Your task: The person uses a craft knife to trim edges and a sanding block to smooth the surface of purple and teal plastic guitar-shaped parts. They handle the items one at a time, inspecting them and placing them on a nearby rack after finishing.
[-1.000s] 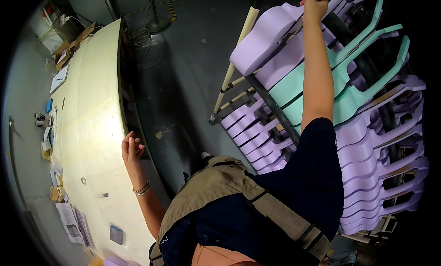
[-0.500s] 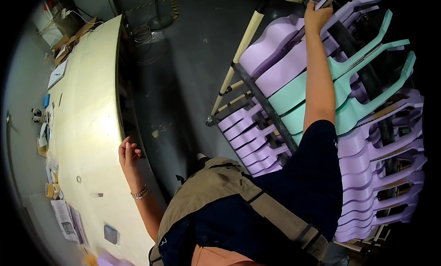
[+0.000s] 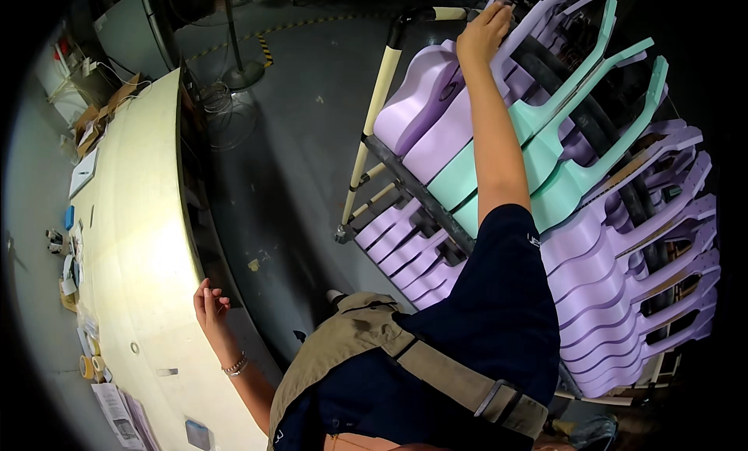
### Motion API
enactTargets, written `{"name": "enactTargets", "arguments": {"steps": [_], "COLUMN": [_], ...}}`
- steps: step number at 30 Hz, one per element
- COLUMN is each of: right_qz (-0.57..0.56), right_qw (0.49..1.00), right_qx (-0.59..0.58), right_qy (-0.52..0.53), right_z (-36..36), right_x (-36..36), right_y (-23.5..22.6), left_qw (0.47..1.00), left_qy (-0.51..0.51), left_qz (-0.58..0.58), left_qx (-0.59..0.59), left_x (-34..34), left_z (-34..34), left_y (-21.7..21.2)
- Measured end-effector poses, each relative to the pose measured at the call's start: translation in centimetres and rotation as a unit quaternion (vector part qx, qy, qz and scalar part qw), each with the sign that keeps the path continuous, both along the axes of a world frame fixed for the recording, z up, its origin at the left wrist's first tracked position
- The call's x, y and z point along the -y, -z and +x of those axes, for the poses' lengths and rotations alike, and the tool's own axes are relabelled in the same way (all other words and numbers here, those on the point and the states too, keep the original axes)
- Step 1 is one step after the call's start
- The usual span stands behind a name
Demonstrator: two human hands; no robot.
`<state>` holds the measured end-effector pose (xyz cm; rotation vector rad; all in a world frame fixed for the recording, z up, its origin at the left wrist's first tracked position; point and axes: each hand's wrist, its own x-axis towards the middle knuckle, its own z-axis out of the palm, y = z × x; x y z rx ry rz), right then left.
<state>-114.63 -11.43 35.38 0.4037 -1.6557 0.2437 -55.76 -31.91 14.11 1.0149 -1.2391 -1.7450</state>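
Right hand [image 3: 485, 36] up at the guitar rack [image 3: 382, 89], left hand [image 3: 213, 307] just chilling by the cream table [image 3: 148, 217]
The right one's wrapped around the neck of a lilac guitar body [image 3: 405, 100] — fingertips partly hidden — and that body sits at the far end of the rack's upper row, beyond the mint-green guitar bodies [image 3: 561, 194]. The left one's relaxed, fingers loosely bent and a bit parted, near the table edge — can't tell if it's touching.

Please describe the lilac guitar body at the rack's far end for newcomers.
Right of the long pale table stands a rack. On its upper row, pass the mint bodies to the far end. Unlike its neighbours, this lilac body stands outermost, beside the cream post.
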Motion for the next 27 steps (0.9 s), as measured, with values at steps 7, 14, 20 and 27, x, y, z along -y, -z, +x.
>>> {"name": "enactTargets", "arguments": {"steps": [7, 14, 20, 27], "right_qz": [-0.225, -0.191, -0.149, -0.032], "right_qw": [0.945, 0.846, 0.887, 0.834], "right_qx": [0.234, 0.312, 0.292, 0.338], "right_qy": [-0.034, -0.387, -0.324, -0.434], "right_z": [2.3, 4.5, 12.9, 28.1], "right_x": [-4.7, -5.9, -2.9, 5.4], "right_y": [-3.1, -3.2, -6.8, -6.4], "left_qw": [1.000, 0.998, 0.995, 0.965], "left_qy": [-0.015, 0.058, 0.095, 0.157], "left_qz": [-0.002, 0.003, -0.015, -0.208], "left_qx": [0.014, 0.020, 0.041, 0.019], "left_x": [0.1, 0.2, -0.4, -0.3], "left_z": [0.8, -0.2, -0.7, -2.4], "left_y": [-0.2, 1.1, -0.5, -6.6]}}
